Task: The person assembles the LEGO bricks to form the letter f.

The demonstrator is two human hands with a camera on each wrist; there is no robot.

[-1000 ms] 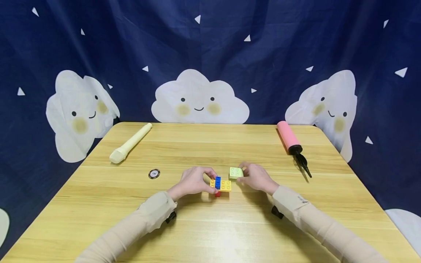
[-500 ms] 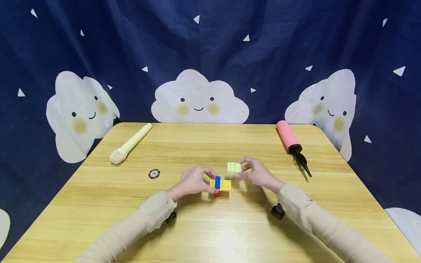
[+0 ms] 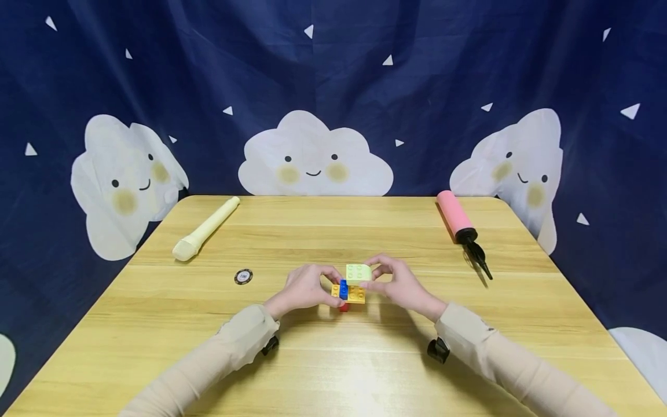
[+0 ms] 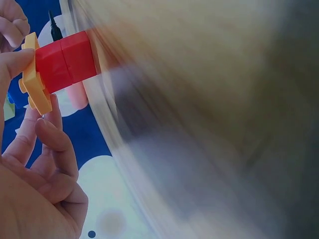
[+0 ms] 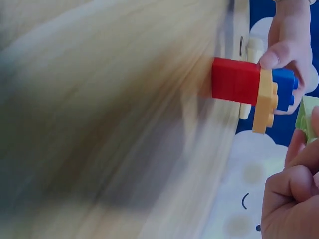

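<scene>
A small stack of toy building bricks stands on the table: red bricks (image 5: 235, 80) at the bottom, a flat yellow plate brick (image 5: 264, 107) across them, and a blue brick (image 5: 283, 88) on top. My left hand (image 3: 306, 288) grips the stack from the left, thumb at the near side and fingers at the far side. My right hand (image 3: 400, 285) pinches a pale green brick (image 3: 358, 273) by its right end. In the head view the green brick overlaps the right part of the yellow one, just beside the blue brick. The right wrist view shows it above the yellow brick's studs.
On the wooden table (image 3: 292, 231) a cream toy microphone (image 3: 208, 227) lies at the back left. A black-and-white poker chip (image 3: 243, 277) lies left of my left hand. At the back right is a pink hand pump (image 3: 454, 211) with a black nozzle.
My right hand has lifted the pale green brick off the table and carried it left, over the yellow brick. My left hand keeps its grip on the stack.
</scene>
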